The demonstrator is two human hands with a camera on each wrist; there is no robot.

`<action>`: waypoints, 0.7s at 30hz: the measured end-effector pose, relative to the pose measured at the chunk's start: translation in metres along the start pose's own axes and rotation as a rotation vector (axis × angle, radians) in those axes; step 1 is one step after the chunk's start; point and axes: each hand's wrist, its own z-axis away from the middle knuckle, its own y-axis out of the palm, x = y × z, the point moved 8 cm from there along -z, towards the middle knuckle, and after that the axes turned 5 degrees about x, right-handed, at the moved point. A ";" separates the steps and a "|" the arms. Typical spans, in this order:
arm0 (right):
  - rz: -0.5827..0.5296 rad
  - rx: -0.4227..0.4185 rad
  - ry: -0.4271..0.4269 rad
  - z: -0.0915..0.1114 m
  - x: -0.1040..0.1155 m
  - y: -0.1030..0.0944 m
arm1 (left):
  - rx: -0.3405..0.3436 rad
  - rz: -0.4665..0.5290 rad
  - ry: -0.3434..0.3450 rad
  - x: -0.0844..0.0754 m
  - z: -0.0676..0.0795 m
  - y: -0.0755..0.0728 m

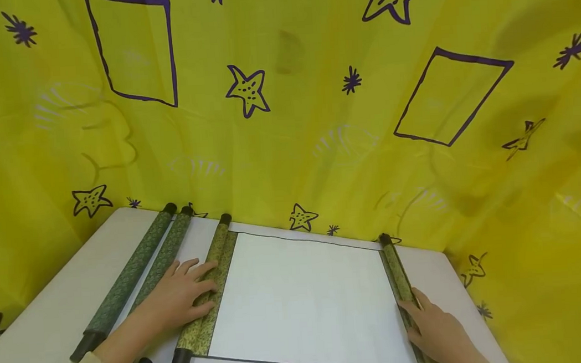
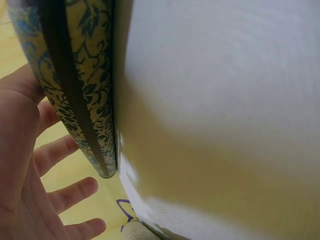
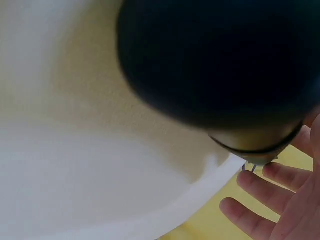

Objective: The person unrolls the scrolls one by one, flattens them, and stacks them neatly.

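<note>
An unrolled scroll with a blank white sheet (image 1: 307,297) lies across the table between two gold-green patterned rollers with black ends. My left hand (image 1: 180,296) rests on the left roller (image 1: 195,327) with its fingers spread. In the left wrist view, those fingers (image 2: 67,197) stand apart beside the patterned roll (image 2: 95,95). At the other end, my right hand (image 1: 439,328) holds the right roller (image 1: 397,269), its fingers bent over the rod. A black end knob (image 3: 215,60) fills much of the right wrist view, hiding part of that grip.
Two rolled green scrolls, the outer one (image 1: 131,269) and the inner one (image 1: 167,253), lie left of the open scroll. My left forearm crosses over them. A yellow curtain (image 1: 288,148) with drawn stars and frames hangs around the white table (image 1: 54,312).
</note>
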 end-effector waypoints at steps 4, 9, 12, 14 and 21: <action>0.023 -0.016 -0.009 0.003 -0.002 -0.001 | -0.020 -0.002 0.006 0.000 0.002 -0.003; 0.025 -0.010 0.007 0.006 -0.006 -0.003 | -0.035 -0.002 0.002 0.000 0.003 -0.007; 0.029 -0.011 0.004 0.006 -0.006 -0.005 | -0.021 -0.009 -0.006 0.000 0.003 -0.008; 0.025 0.006 0.005 0.005 -0.006 -0.005 | -0.013 -0.005 -0.007 -0.001 0.003 -0.007; 0.000 -0.020 -0.044 0.001 0.001 -0.012 | -0.005 0.040 0.023 -0.005 0.002 -0.006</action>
